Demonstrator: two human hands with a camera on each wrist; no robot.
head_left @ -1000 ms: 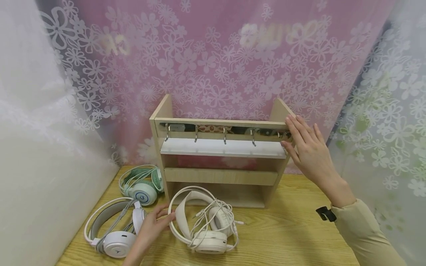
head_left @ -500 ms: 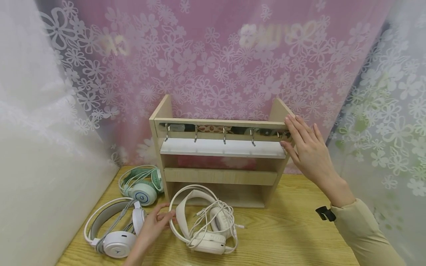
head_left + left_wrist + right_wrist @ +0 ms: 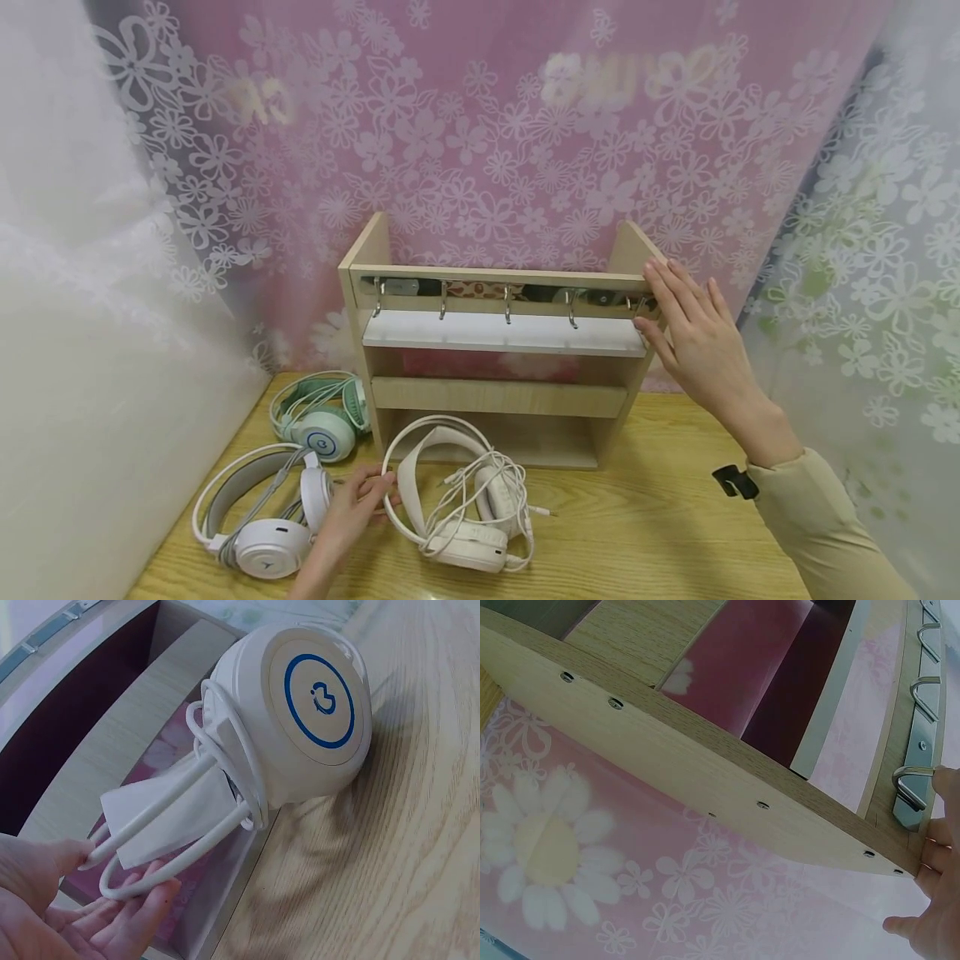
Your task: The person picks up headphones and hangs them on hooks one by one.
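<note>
We see the cream-white over-ear headphones before the pale wooden rack, low over the tabletop; whether they bear on it we cannot tell. The left hand holds their thin double headband between thumb and fingers, while the right hand rests, fingers extended, on the rack's upper right corner. We judge that a headband held at one end could swivel or slip, since both bulky earcups hang far from the grip. The loosely coiled white cable, its plug sticking out, might snag on the silver hooks, and a hard knock could shift the rack. As for markings, we find a blue ring around a B-like logo on an earcup, a similar ring on the mint-green headphones, and a small unreadable emblem on the white headphones with grey padding.
</note>
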